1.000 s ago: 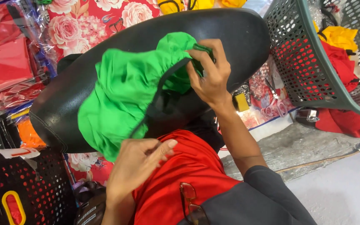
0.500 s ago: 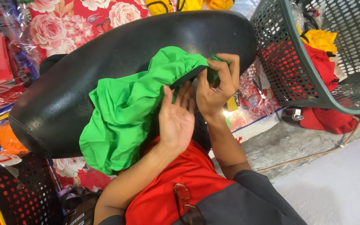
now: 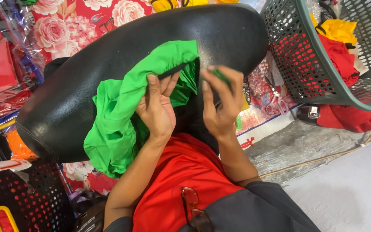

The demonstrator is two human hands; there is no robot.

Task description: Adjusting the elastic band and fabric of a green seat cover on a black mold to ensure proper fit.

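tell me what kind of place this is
Probably a small workshop or stall that fits fabric covers on motorbike seats. A black seat lies across the person's lap with a green cloth cover over it; a grey basket holds red and yellow cloth, and scissors lie nearby.

Bare forearms, dark grey short sleeves, red cloth over the lap
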